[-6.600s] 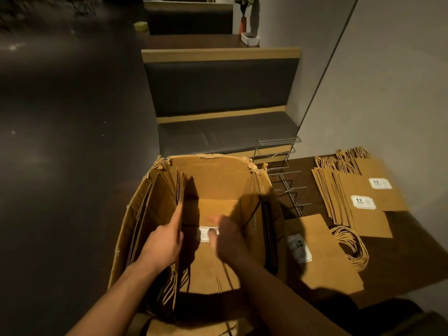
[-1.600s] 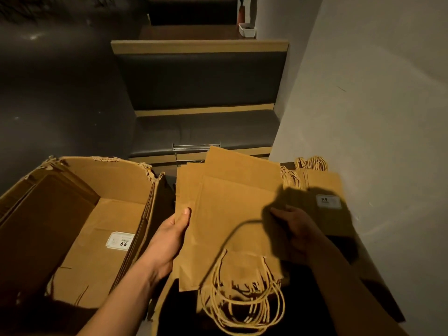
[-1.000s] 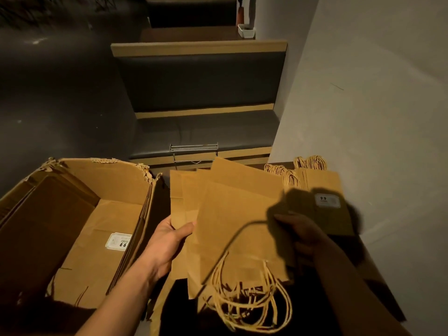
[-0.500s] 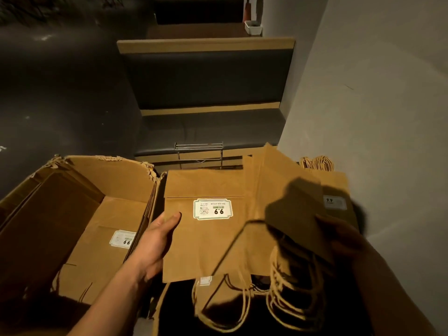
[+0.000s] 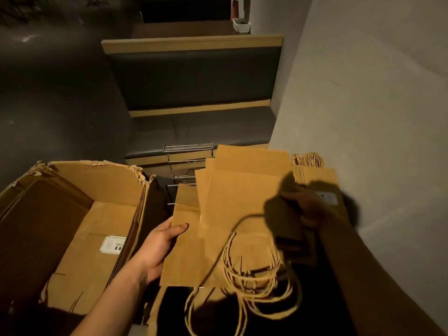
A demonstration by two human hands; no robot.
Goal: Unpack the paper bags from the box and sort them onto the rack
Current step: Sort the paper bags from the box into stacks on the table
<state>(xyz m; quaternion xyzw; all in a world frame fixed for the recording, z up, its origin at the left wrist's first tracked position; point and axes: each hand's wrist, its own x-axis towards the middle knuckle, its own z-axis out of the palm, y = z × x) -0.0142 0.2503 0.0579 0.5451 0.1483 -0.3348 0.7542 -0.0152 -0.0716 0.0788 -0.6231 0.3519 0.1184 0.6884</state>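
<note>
Head camera looked down on a fanned stack of brown paper bags [image 5: 232, 204] held between both hands to the right of the cardboard box [image 5: 72, 195]. Left hand [image 5: 161, 243] gripped the stack's near left edge, thumb on top. Right hand [image 5: 308, 212], in shadow, clamped the right edge. Rope handles [image 5: 252, 277] dangled near. More bags lay flat in the box, one with a white label [image 5: 113, 244] reading "66" as seen. Beyond the stack stood a wire rack [image 5: 188, 149]; far right lay another labelled bag [image 5: 324, 180], its writing too blurred to read.
</note>
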